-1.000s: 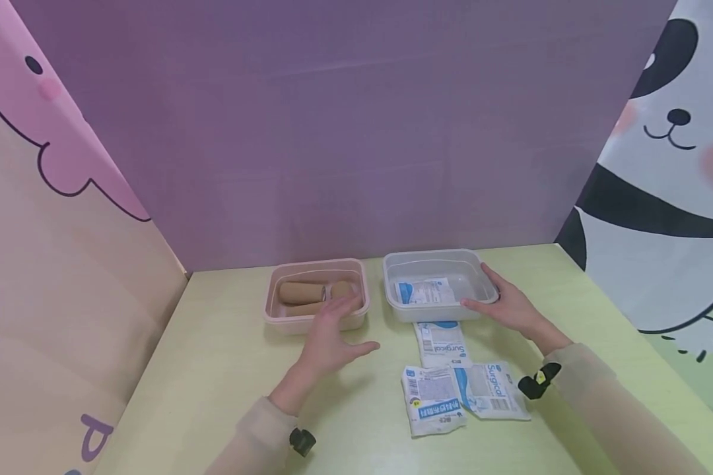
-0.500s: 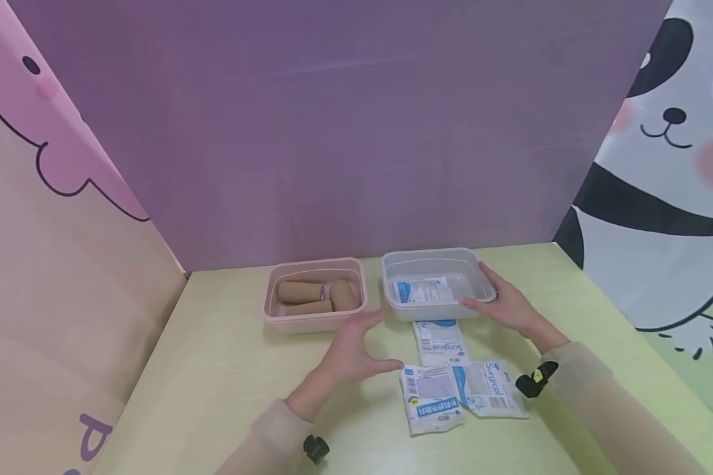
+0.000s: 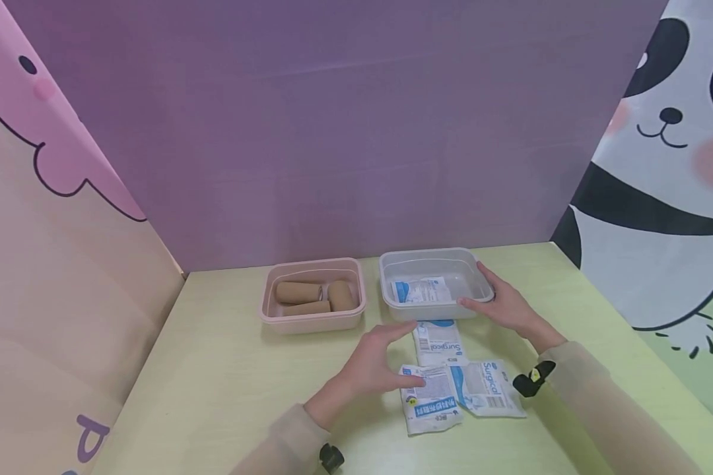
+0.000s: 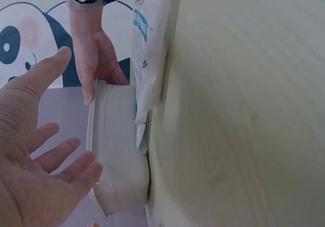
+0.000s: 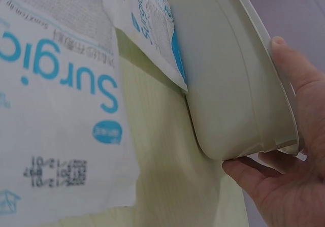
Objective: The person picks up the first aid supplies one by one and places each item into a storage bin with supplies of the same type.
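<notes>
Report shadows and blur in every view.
Head: soft shadow on the table below the left hand; left wrist: shadow along the white packet, its small print too soft to read; right wrist: large blue lettering on the nearest packet is readable, though upside down.

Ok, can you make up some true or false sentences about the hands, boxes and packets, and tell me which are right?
1. The right hand grips the white box. True.
2. Four packets show inside the white box. False: one packet shows inside.
3. Three brown rolls lie in the pink box. True.
4. The left hand holds nothing. True.
5. The pink box is right of the white box. False: it's left.
6. The table is bare. False: three packets show on the table.
</notes>
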Available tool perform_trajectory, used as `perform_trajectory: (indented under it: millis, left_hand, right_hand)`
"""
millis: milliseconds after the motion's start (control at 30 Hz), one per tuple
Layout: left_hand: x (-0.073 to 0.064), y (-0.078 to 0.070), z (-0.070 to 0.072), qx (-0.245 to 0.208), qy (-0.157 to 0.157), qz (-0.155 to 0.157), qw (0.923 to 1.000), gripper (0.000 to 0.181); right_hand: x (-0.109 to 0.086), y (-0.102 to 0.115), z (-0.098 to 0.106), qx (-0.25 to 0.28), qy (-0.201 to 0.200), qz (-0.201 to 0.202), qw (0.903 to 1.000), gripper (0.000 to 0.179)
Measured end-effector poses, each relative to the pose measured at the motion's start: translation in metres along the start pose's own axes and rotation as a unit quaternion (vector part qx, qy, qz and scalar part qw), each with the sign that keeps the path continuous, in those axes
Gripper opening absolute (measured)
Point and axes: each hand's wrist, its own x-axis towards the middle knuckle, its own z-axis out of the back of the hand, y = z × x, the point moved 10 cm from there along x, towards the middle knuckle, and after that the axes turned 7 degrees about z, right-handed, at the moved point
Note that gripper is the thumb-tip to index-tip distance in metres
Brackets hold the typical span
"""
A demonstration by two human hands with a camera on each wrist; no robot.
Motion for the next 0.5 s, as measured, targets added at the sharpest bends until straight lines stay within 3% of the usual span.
perform_trajectory:
  millis: [267, 500]
  left_hand:
    - [0.004, -0.004, -0.014, -0.01, 0.022, 0.003, 0.9997, 0.094]
    - [0.006, -0.008, -0.029, 0.0, 0.07, -0.002, 0.9976, 0.1]
  right_hand:
    - [0.0, 0.003, 0.0, -0.001, 0.001, 0.003, 1.0, 0.114]
    - [0.0, 0.003, 0.001, -0.013, -0.002, 0.003, 0.9999, 0.114]
